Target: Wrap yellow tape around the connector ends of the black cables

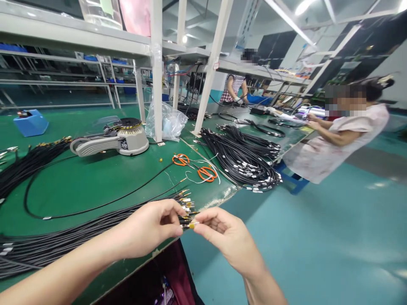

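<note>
My left hand [151, 226] is closed in a pinch near the tip of a black cable, at the front edge of the green table. My right hand [227, 237] pinches a small piece of yellow tape [191, 225] at that cable's end, its other fingers curled. Under and behind my left forearm lies a bundle of black cables [79, 233], their ends with yellow and white bits gathered just beyond my fingers. A single black cable [104, 205] loops across the table behind the bundle. My fingertips partly hide the held end.
Behind my hands lie two orange-handled snips [180, 159] and thin white strands. A round tape dispenser [132, 137], a blue holder [31, 123] and a clear plastic bag [165, 118] stand farther back. Coiled black cables [241, 161] lie right of a white post. A person [346, 131] sits at right.
</note>
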Available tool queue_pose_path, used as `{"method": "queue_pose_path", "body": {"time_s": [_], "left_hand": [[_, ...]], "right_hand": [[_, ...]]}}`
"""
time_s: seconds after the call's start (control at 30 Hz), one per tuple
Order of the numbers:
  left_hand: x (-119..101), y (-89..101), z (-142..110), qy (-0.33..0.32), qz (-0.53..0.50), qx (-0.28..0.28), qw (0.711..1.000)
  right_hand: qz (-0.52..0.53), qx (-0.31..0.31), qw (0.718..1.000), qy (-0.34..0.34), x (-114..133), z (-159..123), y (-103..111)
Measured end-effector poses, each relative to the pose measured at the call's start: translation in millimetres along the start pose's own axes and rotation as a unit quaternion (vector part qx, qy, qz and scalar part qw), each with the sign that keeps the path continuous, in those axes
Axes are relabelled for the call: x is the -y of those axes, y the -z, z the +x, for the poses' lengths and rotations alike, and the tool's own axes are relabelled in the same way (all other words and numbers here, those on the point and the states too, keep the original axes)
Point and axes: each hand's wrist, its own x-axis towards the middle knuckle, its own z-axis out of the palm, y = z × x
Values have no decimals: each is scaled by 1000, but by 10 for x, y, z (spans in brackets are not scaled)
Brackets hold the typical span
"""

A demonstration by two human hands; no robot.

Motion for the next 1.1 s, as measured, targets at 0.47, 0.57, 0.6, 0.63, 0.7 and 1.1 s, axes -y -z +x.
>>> {"method": "queue_pose_path", "body": {"time_s": [0.47, 0.57, 0.6, 0.63, 0.7, 1.1], "left_hand": [[7, -151, 64, 42, 55, 17, 997], [3, -163, 52, 42, 72, 15, 996], [1, -167, 50, 40, 74, 13, 996], [-4, -171, 49, 39, 76, 13, 996], [-20, -180, 47, 38, 77, 15, 996], [-164, -220, 24, 33, 190, -7, 981]], "right_hand": [[26, -27, 996, -84, -23, -157, 15], [27, -34, 996, -83, -20, -185, -14], [27, -37, 996, -81, -22, -191, -18], [27, -39, 996, -80, -25, -196, -19], [32, -38, 996, -78, -31, -202, -15], [64, -53, 993, -85, -82, -233, -25]]}}
